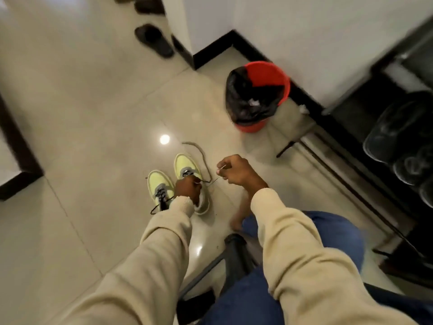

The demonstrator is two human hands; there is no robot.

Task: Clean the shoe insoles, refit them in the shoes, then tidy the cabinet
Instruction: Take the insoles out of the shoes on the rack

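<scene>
Two yellow-green shoes stand side by side on the tiled floor [82,113]. The left hand [187,187] is curled on the laces over the right-hand shoe [187,166]; the other shoe [159,184] sits just beside that hand, on its outer side. The right hand [236,171], near the shoe, pinches a thin lace end. A loose lace [199,152] loops on the floor between the hands. Beyond the right hand stands a red bin [269,76] with a black liner, and further outward a dark shoe rack [398,137]. A dark slipper [154,41] lies well beyond the left hand.
</scene>
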